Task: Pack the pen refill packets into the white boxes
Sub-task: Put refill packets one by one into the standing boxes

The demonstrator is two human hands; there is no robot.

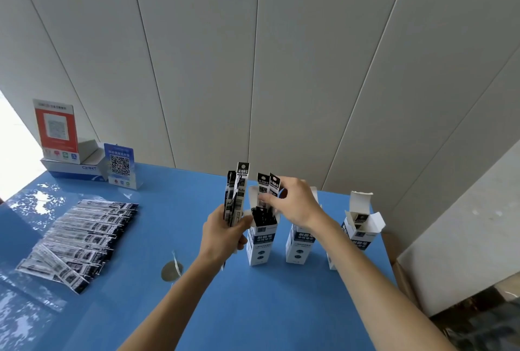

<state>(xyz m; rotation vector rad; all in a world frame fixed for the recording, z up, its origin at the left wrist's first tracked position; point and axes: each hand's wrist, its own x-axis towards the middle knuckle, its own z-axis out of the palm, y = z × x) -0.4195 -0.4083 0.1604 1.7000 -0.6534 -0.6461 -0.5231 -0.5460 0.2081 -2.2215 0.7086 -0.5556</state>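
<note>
Three upright white cardboard boxes stand part-filled on my blue table. My right hand pinches two black-and-white refill packets over the leftmost; my left hand grips spares; many packets remain.

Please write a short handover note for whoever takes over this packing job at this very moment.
Left hand: grips a bundle of refill packets, upright, beside the left box.
Right hand: pinches two packets above the left box, whose flaps are open and which already holds packets.
The middle box is partly hidden by the right hand, so its contents cannot be told. The right box is open with something dark inside.
Left to do: pack the row of loose packets on the blue table, then close the flaps.
</note>
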